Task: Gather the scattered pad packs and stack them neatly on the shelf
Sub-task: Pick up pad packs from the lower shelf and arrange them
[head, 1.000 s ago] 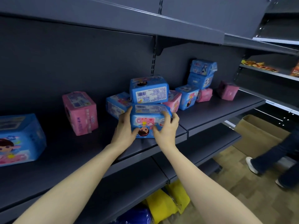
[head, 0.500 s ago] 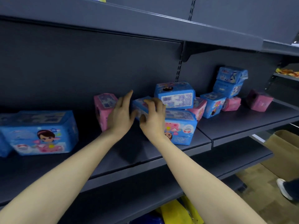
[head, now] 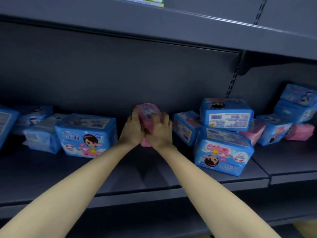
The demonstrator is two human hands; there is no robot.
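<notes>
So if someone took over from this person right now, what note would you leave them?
Left grip and right grip, the two hands, both hold the pink pack at mid-shelf; whether it is lifted is unclear.
Done: upper blue pack sits on lower blue pack, slightly offset.
Left: place the pink pack, then gather the left blue pack and the far-right pink pack and their neighbours along the shelf.
</notes>
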